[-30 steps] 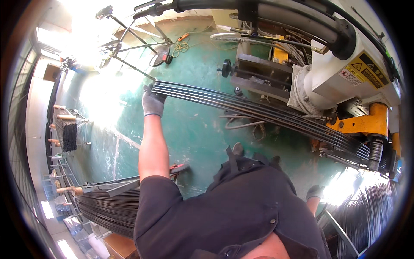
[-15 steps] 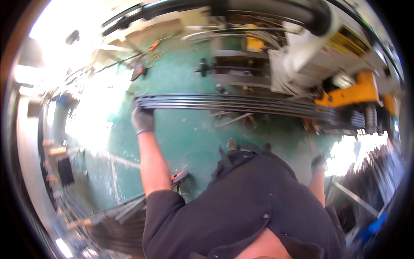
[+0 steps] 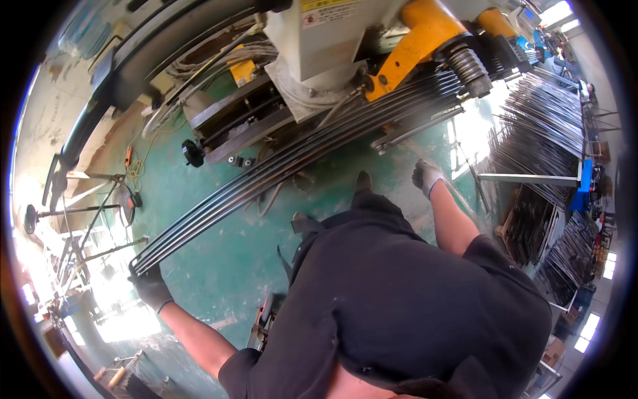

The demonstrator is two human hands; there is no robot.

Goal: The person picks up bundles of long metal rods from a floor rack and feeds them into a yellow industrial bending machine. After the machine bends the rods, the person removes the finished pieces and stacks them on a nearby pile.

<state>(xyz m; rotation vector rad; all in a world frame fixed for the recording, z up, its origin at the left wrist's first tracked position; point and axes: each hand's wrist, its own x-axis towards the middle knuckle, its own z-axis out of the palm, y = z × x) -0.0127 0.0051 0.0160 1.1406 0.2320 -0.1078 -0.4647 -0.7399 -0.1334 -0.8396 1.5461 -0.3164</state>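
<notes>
Head view: the left hand (image 3: 151, 287), in a grey glove, is out at about 8 o'clock, closed around the near ends of a bundle of long dark rods (image 3: 266, 176). The rods lie side by side and slant up across the middle of the view to between 1 and 2 o'clock, where they pass beneath an orange arm (image 3: 415, 46) and a thick coil spring (image 3: 466, 66). The right hand (image 3: 426, 178), also gloved, is just short of 3 o'clock, well apart from the bundle; its fingers look curled inward — how tightly, I cannot tell. A metal rail (image 3: 419, 128) is near it, toward 1 to 2 o'clock.

At 12 o'clock is the pale housing (image 3: 325, 50) of a machine, with the orange arm just to its right. A black handwheel (image 3: 193, 153) sits close to 10 o'clock, on the far side of the rods from the person. Around 9 o'clock a black tubular stand (image 3: 100, 216) is near a coil of yellow cable (image 3: 136, 170) on the green floor (image 3: 219, 279). Between 2 and 3 o'clock, many more rods are piled on a rack (image 3: 528, 178) with a pale crossbar. The person's dark shirt (image 3: 412, 286) fills much of the lower view — from about 4 to 7 o'clock — with one shoe (image 3: 363, 181) visible near the centre.
</notes>
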